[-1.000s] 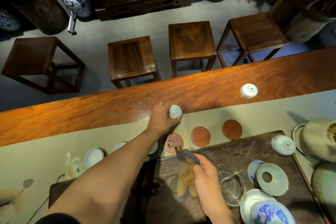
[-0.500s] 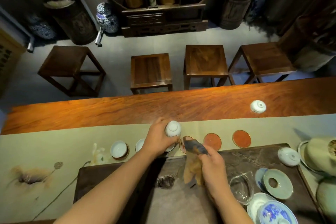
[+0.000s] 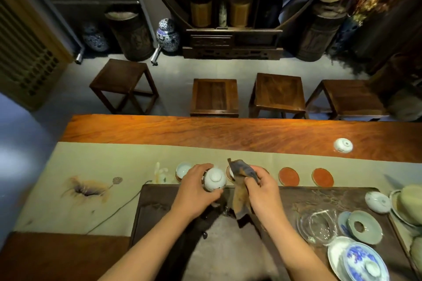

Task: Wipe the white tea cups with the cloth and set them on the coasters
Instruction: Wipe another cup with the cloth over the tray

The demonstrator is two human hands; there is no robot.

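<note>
My left hand [image 3: 196,191] grips a white tea cup [image 3: 214,178] held bottom up over the far edge of the dark tea tray [image 3: 319,191]. Just right of it, my right hand [image 3: 260,187] holds a brown and blue cloth [image 3: 242,180] that hangs down from the fingers. One white cup [image 3: 183,169] sits upright on a coaster left of my hands. Two bare round red coasters [image 3: 288,176] [image 3: 322,177] lie on the runner to the right. Another white cup [image 3: 343,145] rests upside down on the wooden table farther right.
A pale green table runner [image 3: 96,166] covers the near half of the long wooden table [image 3: 205,132]. Glass pitcher [image 3: 317,223], a white lid [image 3: 378,202], celadon and blue-and-white dishes [image 3: 364,227] crowd the tray's right end. Wooden stools [image 3: 214,96] stand beyond the table.
My left hand has carried the upside-down cup back from the table's middle toward me, over the tray edge. My right hand raised the cloth up beside it. The camera tilted upward.
</note>
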